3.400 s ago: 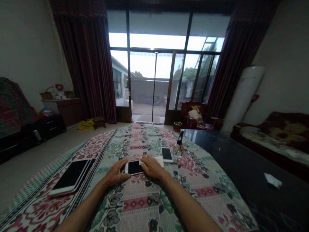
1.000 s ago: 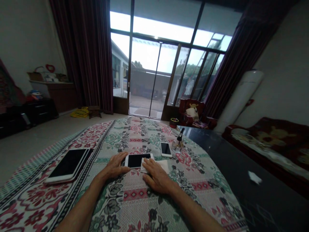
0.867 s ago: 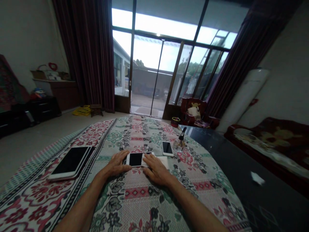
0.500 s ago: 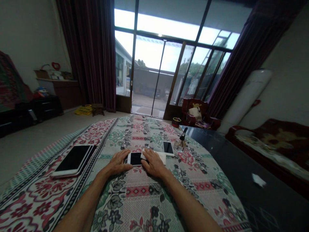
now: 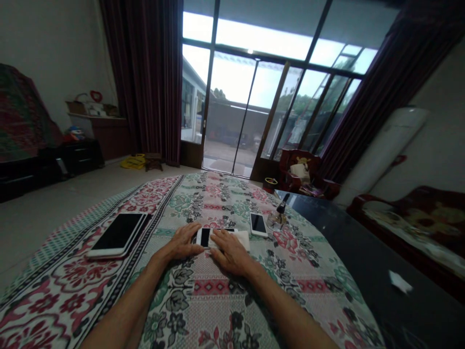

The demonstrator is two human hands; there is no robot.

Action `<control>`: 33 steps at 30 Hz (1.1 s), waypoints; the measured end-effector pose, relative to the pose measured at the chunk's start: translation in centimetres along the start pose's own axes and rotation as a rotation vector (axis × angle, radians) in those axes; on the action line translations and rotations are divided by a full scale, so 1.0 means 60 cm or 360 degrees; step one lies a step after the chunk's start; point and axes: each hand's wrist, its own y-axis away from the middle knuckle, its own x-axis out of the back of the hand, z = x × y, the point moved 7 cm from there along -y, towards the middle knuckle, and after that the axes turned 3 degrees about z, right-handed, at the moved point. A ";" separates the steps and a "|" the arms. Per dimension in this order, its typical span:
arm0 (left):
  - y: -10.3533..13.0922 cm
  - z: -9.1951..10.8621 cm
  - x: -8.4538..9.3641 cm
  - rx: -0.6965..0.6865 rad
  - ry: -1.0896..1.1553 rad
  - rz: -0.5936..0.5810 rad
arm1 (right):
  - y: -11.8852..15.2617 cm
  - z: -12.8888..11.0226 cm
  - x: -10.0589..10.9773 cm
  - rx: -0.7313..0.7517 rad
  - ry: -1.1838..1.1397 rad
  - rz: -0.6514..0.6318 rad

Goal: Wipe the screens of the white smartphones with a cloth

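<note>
A white smartphone (image 5: 205,238) with a dark screen lies on the patterned tablecloth in front of me. My left hand (image 5: 182,243) grips its left end, thumb at the near edge and fingers at the far edge. Across the screen lies my right hand (image 5: 229,250), its fingers pressing a white cloth (image 5: 244,239) on the phone. Part of the cloth sticks out to the right of that hand. Most of the phone's middle is hidden beneath the hand and cloth.
Another white phone (image 5: 258,224) lies to the right, beside a clear glass container (image 5: 278,220) with a black-headed object in it. Stacked tablets (image 5: 118,235) lie at the left. A dark glossy table (image 5: 348,252) adjoins on the right, with a crumpled white piece (image 5: 400,282) on it.
My right hand has slid left along the phone with the cloth, covering more of the screen's left part. My left hand keeps its hold. The view has shifted slightly.
</note>
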 end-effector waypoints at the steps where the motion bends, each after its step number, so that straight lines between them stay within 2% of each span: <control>1: -0.001 0.000 0.000 -0.0009 0.0009 0.0005 | -0.013 0.003 -0.001 -0.0010 0.0011 0.0023; 5: -0.001 0.000 0.000 -0.0024 0.0004 -0.0023 | -0.051 0.008 -0.007 -0.0074 0.0052 0.0046; 8: 0.000 0.002 -0.001 -0.0023 -0.0048 -0.0060 | -0.054 0.003 -0.009 -0.0090 0.0072 0.0065; 14: 0.006 0.014 0.005 -0.0023 -0.0085 -0.0061 | -0.010 -0.021 -0.009 -0.0052 0.0043 0.0026; 20: 0.007 0.006 0.000 -0.0008 -0.0106 -0.0183 | 0.022 -0.034 -0.005 0.0032 -0.0004 -0.0089; 23: 0.005 -0.002 -0.004 -0.0012 -0.0100 -0.0194 | 0.006 -0.025 -0.006 0.0042 0.0002 -0.0087; 29: 0.001 -0.012 -0.008 -0.0103 -0.0079 -0.0147 | -0.059 -0.012 -0.013 0.0015 0.0055 -0.0001; 33: -0.002 -0.014 -0.008 -0.0154 -0.0050 -0.0102 | -0.074 -0.015 -0.016 -0.0032 0.0085 0.0054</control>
